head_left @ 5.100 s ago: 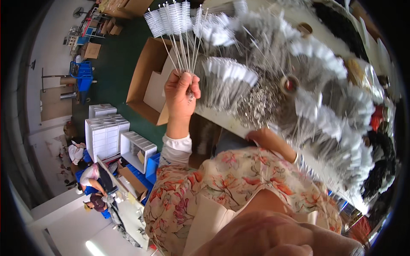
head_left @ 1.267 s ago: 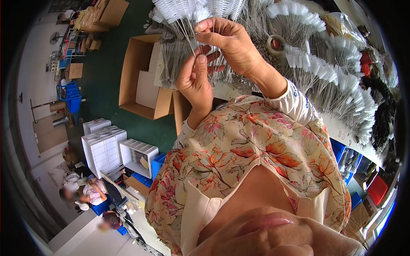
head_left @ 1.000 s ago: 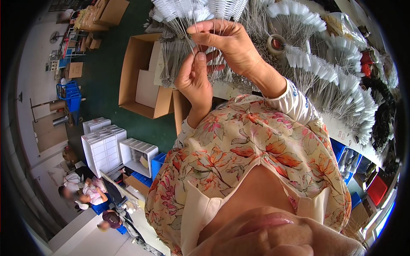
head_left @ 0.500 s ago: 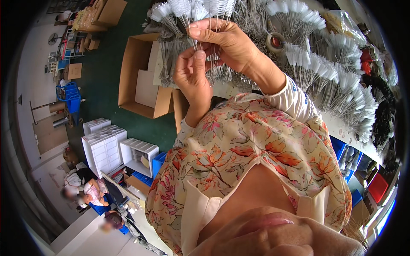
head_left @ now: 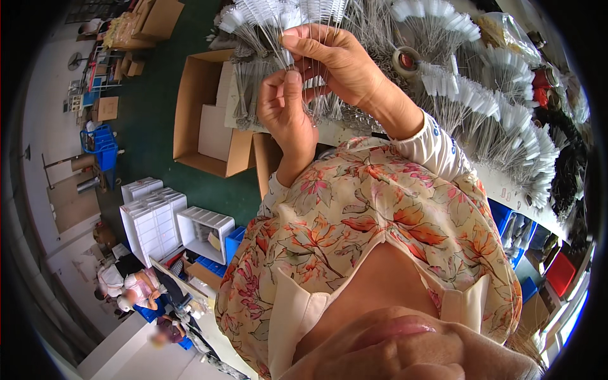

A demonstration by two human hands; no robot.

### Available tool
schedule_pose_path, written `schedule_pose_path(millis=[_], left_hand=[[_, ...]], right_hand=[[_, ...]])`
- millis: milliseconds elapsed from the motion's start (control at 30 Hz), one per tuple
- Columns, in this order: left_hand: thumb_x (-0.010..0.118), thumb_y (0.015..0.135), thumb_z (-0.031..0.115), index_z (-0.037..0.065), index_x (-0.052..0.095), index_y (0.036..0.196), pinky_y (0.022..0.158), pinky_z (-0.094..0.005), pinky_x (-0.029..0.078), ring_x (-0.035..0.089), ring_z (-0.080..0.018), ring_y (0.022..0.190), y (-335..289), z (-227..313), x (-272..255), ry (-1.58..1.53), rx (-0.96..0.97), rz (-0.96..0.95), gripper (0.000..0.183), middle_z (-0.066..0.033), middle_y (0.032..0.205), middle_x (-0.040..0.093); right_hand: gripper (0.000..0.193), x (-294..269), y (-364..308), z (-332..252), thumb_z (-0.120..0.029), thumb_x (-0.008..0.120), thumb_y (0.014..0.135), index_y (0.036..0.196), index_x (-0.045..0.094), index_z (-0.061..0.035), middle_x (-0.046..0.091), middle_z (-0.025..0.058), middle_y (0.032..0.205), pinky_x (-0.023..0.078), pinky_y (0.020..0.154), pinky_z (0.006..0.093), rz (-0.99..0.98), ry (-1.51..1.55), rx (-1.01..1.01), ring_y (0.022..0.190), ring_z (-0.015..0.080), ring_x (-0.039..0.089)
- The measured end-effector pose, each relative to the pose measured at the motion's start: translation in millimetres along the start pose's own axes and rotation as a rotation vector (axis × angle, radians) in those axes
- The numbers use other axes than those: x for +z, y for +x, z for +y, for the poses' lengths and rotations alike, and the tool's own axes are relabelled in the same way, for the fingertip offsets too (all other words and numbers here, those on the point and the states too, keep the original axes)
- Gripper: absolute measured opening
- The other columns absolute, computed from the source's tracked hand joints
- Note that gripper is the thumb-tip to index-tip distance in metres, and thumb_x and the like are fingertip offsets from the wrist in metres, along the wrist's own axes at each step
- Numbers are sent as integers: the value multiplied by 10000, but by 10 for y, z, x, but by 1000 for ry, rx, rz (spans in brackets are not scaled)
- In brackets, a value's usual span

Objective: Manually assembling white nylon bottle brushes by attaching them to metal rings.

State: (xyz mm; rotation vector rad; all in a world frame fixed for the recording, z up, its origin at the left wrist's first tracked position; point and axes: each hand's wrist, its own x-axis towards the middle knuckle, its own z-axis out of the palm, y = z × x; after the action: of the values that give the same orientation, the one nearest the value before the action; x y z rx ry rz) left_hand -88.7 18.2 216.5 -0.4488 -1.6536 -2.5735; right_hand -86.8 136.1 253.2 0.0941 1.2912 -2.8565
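Thin wire brushes with white bristle heads (head_left: 269, 11) stand fanned out above my two hands. My left hand (head_left: 289, 117) is closed, its thumb and fingers pinching the wire stems low down. Slightly higher and to the right, my right hand (head_left: 345, 63) is also closed, thumb against forefinger, with more wire stems running past its fingers to white bristle heads (head_left: 323, 9). How many stems each hand grips is hidden by the fingers. Behind and beside the hands lie bundles of similar brushes (head_left: 465, 95) on the worktable (head_left: 497, 177).
An open cardboard box (head_left: 183, 120) stands left of the table. A tape roll (head_left: 405, 60) sits among the brushes. Further right are black bristly bundles (head_left: 567, 190) and a red bin (head_left: 560, 273). White crates (head_left: 152, 218) are stacked lower left, with several people (head_left: 142, 285) beyond.
My right hand has shifted very slightly upward, and the brushes in my hands have moved a little. My grip on the stems looks the same.
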Motion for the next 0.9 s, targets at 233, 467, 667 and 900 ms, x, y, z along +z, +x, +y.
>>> schedule_pose_path(millis=[233,467,667,900], left_hand=[[575,881,120,-8,525,897,572,-303,555,628,-196,787,-15,75,102,0,-31,-15,138,-151,938,618],[547,882,40,-25,492,960,628,-313,583,616,-178,831,-20,50,120,6,-4,-3,115,-128,938,596],[591,866,100,24,479,995,582,-304,552,617,-190,781,-15,12,95,26,47,62,188,-124,905,604],[616,845,83,45,482,1000,581,-295,553,608,-174,772,-11,22,88,-26,26,83,209,-90,907,600]], right_hand=[[191,7,54,81,-222,700,794,903,642,-76,601,-3,675,483,398,246,65,-52,-209,525,75,568],[190,11,18,59,-191,662,815,948,670,-56,615,5,693,516,413,246,113,-149,-244,560,82,601],[197,-25,62,79,-190,678,809,953,677,-55,615,4,717,511,424,236,63,-60,-199,560,73,577],[226,-19,76,73,-155,703,792,983,671,-38,632,5,779,474,556,191,18,24,-157,633,61,552]])
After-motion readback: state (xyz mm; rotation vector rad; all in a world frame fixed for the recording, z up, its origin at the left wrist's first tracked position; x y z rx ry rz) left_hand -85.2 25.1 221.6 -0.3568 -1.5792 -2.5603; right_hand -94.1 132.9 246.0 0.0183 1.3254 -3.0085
